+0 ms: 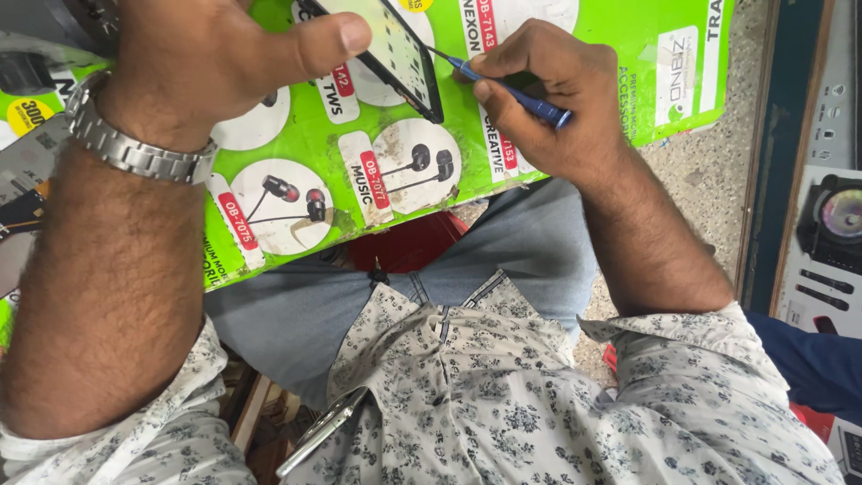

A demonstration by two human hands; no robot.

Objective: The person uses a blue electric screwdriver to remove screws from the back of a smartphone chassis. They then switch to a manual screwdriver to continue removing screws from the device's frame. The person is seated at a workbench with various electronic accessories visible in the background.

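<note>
My left hand (211, 58), with a metal watch (126, 144) on the wrist, grips a dark phone (400, 54) by its left edge, thumb across the top. The phone tilts above a bright green printed cardboard sheet (359, 171). My right hand (548, 99) pinches a thin blue-handled screwdriver (516, 94), and its metal tip touches the phone's right edge. Both forearms reach out from patterned shirt sleeves.
The green cardboard lies across my lap, over grey trousers (530, 242). A silvery phone (323, 431) pokes from under my shirt at the bottom. A boxed speaker (831, 242) stands at the right edge beside speckled floor (709, 189). Dark gadgets lie at the far left.
</note>
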